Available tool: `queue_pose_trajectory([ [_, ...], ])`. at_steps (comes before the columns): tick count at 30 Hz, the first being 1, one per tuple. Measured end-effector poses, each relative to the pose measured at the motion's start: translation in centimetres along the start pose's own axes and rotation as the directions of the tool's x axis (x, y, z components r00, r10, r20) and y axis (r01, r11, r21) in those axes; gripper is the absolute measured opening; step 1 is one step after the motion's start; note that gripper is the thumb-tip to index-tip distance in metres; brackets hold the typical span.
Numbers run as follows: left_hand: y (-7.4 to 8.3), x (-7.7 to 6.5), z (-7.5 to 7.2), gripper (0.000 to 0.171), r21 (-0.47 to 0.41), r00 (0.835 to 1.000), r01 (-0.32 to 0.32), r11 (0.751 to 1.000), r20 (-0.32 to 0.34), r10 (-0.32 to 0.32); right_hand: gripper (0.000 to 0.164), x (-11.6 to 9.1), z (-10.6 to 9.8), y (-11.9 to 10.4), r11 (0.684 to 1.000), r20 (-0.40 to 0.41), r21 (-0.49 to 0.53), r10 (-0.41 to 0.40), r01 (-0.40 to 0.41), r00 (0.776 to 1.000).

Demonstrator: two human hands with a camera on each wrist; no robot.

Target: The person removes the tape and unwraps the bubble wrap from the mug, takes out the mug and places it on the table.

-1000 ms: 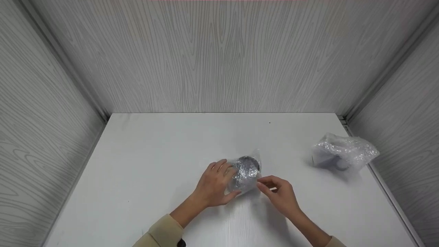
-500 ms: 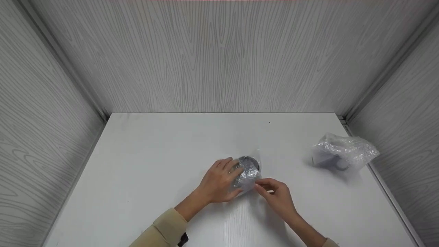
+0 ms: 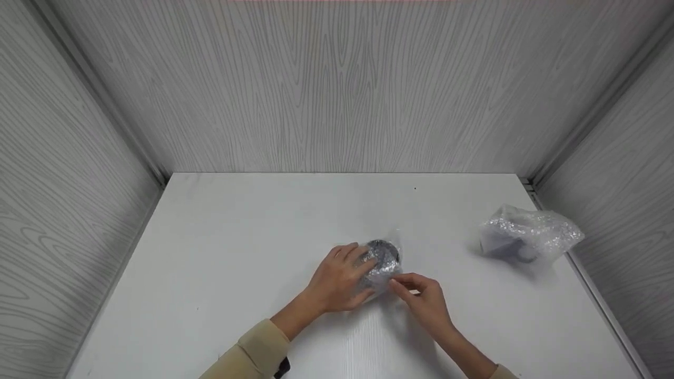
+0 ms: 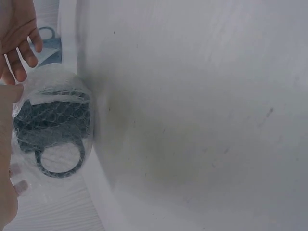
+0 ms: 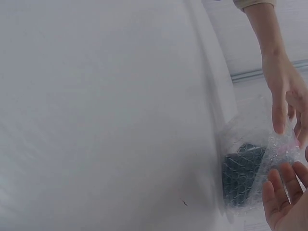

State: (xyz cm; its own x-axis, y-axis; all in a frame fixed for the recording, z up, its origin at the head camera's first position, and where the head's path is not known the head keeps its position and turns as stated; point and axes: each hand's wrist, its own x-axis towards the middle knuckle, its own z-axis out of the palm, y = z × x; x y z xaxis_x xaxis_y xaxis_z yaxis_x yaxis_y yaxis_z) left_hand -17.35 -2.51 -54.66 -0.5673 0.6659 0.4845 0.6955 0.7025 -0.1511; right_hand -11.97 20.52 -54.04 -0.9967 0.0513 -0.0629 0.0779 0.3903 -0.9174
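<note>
A dark mug (image 3: 383,257) wrapped in clear bubble wrap (image 3: 376,284) sits upright near the front middle of the table. Its ring-shaped handle (image 4: 60,173) shows through the wrap in the left wrist view. My left hand (image 3: 337,281) holds the wrapped mug from the left, fingers spread over its side and thumb toward the front. From the right, my right hand (image 3: 424,302) pinches the edge of the wrap between thumb and index finger. In the right wrist view, the other fingers of my right hand (image 5: 286,199) are loosely bent beside the wrap.
A second bubble-wrapped mug (image 3: 511,247) lies toward the right edge of the white table (image 3: 253,221), its wrap trailing to the right. Grey wood-grain panels (image 3: 337,89) stand behind and on both sides.
My left hand has shifted slightly right and up, farther over the wrapped mug. My right hand has moved a little left with the wrap's edge. The second mug stays put.
</note>
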Motion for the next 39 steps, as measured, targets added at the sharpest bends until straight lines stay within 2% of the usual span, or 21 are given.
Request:
queue_pose_trajectory([
  [6, 0.1, 0.0, 0.0, 0.06, 0.015, 1.0, -0.003, 1.0, 0.005, 0.003, 0.018, 0.2, 0.2, -0.1, 1.0, -0.006, 0.012, 0.023, -0.023, 1.0],
  [22, 0.2, 0.1, 0.1, 0.06, -0.014, 1.0, 0.019, 1.0, 0.015, -0.018, 0.011, 0.1, 1.1, -1.0, 0.997, -0.03, -0.063, 0.036, -0.038, 0.999],
  [26, 0.3, 0.1, 0.1, 0.06, -0.018, 1.0, 0.018, 1.0, 0.025, -0.017, 0.012, 0.1, 1.2, -0.9, 0.998, -0.042, -0.055, 0.037, -0.039, 0.998],
  [31, 0.3, 0.1, 0.0, 0.06, -0.016, 1.0, 0.011, 1.0, 0.008, -0.011, 0.015, 0.1, 1.5, -0.8, 0.998, -0.047, -0.043, 0.041, -0.043, 0.998],
  [39, 0.3, 0.0, 0.1, 0.056, -0.003, 1.0, 0.005, 1.0, 0.001, -0.005, 0.016, 0.0, 1.7, -0.5, 1.0, -0.027, -0.008, 0.028, -0.028, 0.999],
])
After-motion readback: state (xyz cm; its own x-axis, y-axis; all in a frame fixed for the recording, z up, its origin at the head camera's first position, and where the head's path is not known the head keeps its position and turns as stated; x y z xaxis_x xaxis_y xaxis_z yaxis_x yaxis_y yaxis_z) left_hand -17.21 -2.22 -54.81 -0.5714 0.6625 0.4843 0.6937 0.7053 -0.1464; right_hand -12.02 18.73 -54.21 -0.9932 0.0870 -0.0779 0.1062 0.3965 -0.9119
